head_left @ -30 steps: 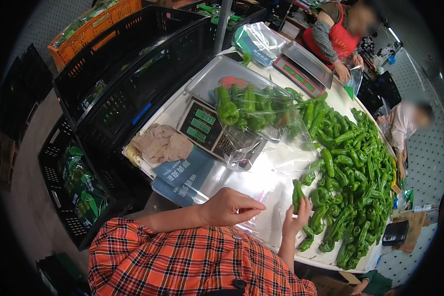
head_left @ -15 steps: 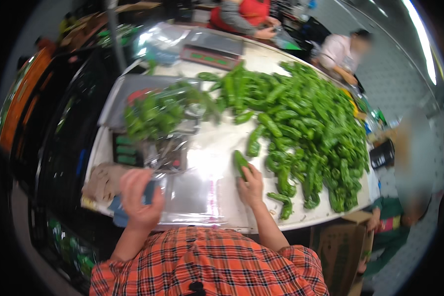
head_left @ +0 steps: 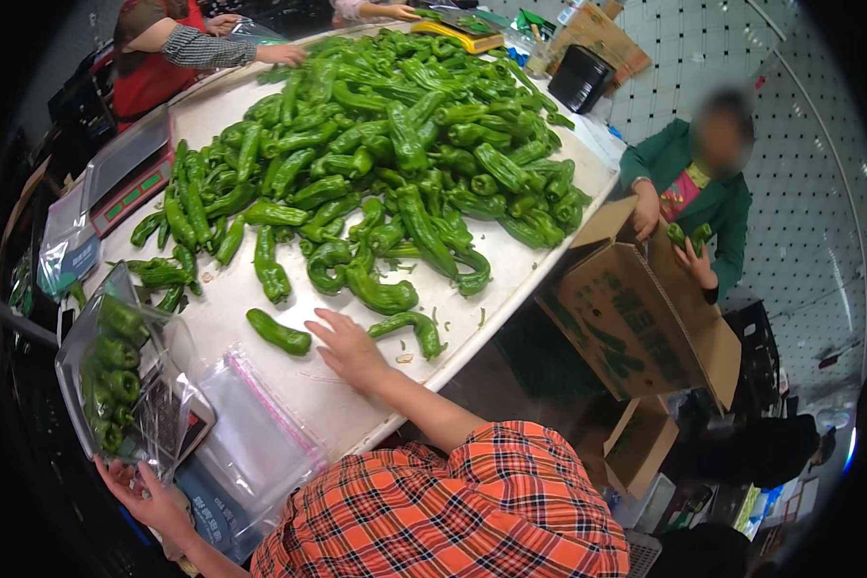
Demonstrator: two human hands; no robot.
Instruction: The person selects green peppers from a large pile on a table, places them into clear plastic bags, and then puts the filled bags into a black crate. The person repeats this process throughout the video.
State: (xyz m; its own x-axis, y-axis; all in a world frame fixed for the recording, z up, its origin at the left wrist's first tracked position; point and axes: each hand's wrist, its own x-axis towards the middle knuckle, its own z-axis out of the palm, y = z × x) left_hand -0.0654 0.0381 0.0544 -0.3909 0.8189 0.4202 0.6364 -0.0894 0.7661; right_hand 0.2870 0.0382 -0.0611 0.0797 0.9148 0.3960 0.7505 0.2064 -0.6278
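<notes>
Right fingers spread beside 1 pepper.

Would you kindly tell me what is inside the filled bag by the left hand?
Green peppers show inside the bag; any behind the front ones are hidden.

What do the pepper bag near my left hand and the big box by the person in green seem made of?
The bag looks like clear, glossy plastic: peppers show through and it wrinkles. The box looks like matte brown cardboard, judging by its stiff folded flaps.
</notes>
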